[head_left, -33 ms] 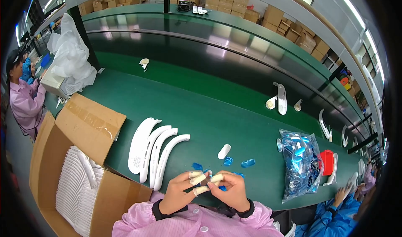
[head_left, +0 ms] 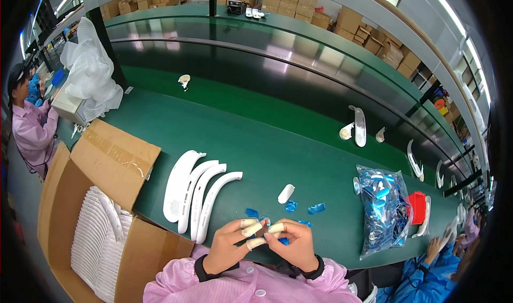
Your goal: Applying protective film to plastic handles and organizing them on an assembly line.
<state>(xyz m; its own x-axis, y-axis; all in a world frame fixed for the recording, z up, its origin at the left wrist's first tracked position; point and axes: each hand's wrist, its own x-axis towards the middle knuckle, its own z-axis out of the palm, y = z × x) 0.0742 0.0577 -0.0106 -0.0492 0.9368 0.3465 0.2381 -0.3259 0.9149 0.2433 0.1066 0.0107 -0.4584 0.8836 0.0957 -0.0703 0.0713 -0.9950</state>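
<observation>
My left hand [head_left: 231, 245] and my right hand [head_left: 293, 243] meet at the table's near edge, cream finger cots on several fingertips. Both are closed, fingertips pinched together around something small that they mostly hide. Scraps of blue film [head_left: 316, 209] lie just beyond and beside the fingers. A small white oval cover [head_left: 286, 194] rests on the table a little farther off. To the left of my hands, several curved white plastic shells [head_left: 216, 206] lie side by side, the widest one [head_left: 179, 188] outermost.
An open cardboard box [head_left: 152, 255] packed with white curved parts stands at left. A clear bag [head_left: 382, 212] of blue-filmed pieces lies at right, by a red bin [head_left: 417, 206]. White parts [head_left: 359, 127] sit on the green belt. A co-worker in blue [head_left: 427, 273] is at right.
</observation>
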